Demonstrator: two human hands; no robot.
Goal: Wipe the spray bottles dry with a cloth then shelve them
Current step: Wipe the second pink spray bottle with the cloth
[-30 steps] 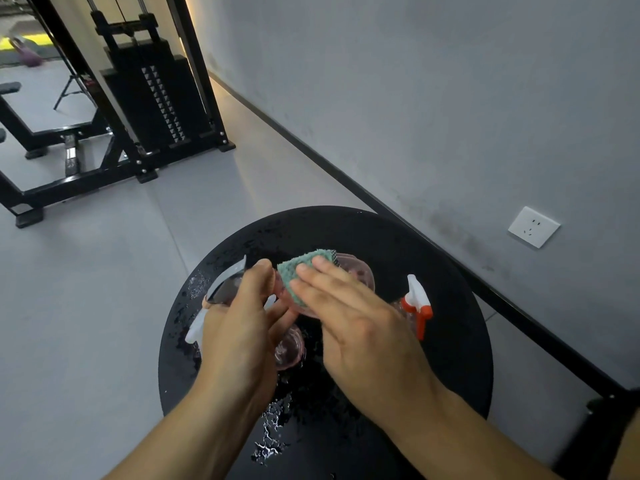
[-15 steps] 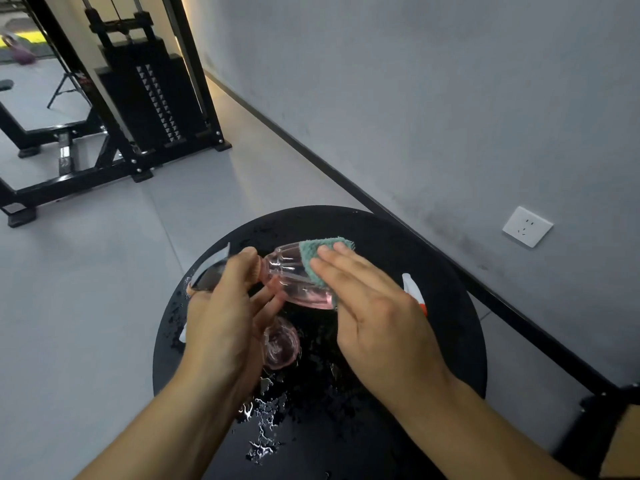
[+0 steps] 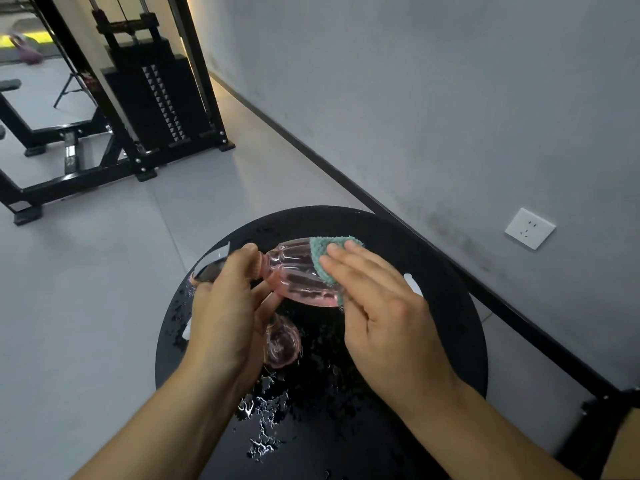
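Right now the pink spray bottle [image 3: 298, 275] lies on its side in mid-air at the centre of the frame, above the wet black round table [image 3: 450, 306]. The left hand [image 3: 225, 306] grips its neck and trigger head, while the right hand [image 3: 377, 299] presses a teal cloth [image 3: 323, 258] against its ribbed belly with straight fingers. It looks light, thin-walled and slick with water, so I'd judge the neck the safest hold. A second pink bottle [image 3: 281, 342] lies below.

Held bottle [image 3: 298, 275]: clear pink, ribbed, tilted on its side above the desk
Cloth [image 3: 327, 256]: teal, pressed on it
Second bottle [image 3: 281, 342]: pink, lying below
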